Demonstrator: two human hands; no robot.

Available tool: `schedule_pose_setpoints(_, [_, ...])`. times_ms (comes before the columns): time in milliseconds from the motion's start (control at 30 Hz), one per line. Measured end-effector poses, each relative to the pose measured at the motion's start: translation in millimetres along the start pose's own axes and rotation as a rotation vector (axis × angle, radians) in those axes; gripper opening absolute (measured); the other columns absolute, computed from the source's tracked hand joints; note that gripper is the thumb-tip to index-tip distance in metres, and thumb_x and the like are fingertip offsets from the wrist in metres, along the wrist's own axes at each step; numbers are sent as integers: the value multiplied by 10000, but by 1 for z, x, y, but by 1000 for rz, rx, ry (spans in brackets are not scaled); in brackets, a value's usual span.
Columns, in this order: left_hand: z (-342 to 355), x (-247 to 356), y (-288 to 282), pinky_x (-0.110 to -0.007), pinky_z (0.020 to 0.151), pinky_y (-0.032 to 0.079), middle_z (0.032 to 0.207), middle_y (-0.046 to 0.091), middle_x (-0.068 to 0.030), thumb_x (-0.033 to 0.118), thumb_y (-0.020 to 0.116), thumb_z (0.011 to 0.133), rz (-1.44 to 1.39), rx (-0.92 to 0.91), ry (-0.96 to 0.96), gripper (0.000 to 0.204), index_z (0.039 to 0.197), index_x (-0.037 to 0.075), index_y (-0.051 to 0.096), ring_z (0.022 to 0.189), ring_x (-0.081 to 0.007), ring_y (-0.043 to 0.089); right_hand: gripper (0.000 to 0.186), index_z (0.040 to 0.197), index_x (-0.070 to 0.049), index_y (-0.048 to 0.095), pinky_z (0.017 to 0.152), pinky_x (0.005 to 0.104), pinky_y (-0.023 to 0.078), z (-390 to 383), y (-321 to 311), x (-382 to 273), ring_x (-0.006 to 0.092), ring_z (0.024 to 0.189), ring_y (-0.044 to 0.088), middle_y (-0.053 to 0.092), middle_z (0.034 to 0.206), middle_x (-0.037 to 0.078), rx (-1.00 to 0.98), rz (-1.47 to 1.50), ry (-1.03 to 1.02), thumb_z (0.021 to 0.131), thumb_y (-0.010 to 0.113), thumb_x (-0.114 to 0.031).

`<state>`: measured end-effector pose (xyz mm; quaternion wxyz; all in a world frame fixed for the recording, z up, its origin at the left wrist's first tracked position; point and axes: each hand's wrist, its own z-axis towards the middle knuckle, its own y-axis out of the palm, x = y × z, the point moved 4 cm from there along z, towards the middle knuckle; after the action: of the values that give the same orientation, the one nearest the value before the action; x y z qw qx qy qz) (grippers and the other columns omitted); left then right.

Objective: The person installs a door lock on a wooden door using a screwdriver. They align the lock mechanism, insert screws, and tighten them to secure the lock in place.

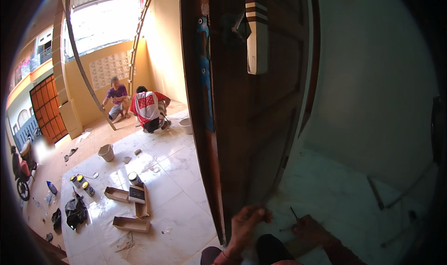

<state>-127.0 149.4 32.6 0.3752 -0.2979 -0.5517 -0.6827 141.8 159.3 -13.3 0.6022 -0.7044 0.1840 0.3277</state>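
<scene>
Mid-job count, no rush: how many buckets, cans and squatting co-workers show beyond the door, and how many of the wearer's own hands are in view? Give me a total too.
Buckets: 2
Cans: 4
Squatting co-workers: 2
Wearer's hands: 2
Total: 10

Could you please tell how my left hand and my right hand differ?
The left hand shows before the dark door; the right hand, farther right, over the pale floor. The right hand grips a thin dark rod; the left hand's contents are unclear. Both are bare and curled.
</scene>
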Motion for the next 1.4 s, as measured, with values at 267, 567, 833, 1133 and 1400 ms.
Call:
schedule_pose_setpoints(267, [40,104,61,-366,766,593,976,668,-148,218,618,1039,-252,-84,439,237,1149,8,608,855,-235,676,342,1280,-23,569,650,309,520,-45,-153,-148,124,721,623,666,947,64,187,188,-477,965,668,-113])
schedule_pose_setpoints(567, [56,137,128,-412,999,573,1212,687,-120,260,536,1081,-771,-387,446,230,1187,86,641,1178,-286,657,412,1224,-23,628,501,318,490,-65,-187,-222,198,618,623,629,845,85,728,-461,-1180,859,799,-104])
schedule_pose_setpoints(833, [64,147,132,-445,1080,538,1221,691,-106,283,505,1088,-768,-564,454,275,1174,75,663,1245,-286,623,432,1222,-15,630,466,313,481,-68,-191,-235,172,567,622,606,818,71,735,-434,-1186,840,809,-108])
schedule_pose_setpoints(1133, [62,157,124,-431,1036,566,1170,702,-122,260,521,1085,-685,-473,566,262,1174,50,649,1198,-286,654,436,1240,-51,638,477,322,490,-76,-175,-250,176,624,638,603,812,69,907,-685,-1223,840,805,-104])
schedule_pose_setpoints(1400, [82,194,152,-416,1016,571,1179,687,-112,253,562,1072,-740,-536,567,240,1178,49,632,1186,-282,655,420,1273,-91,654,527,321,486,-83,-202,-294,191,641,606,595,841,58,925,-672,-1255,871,777,-93])
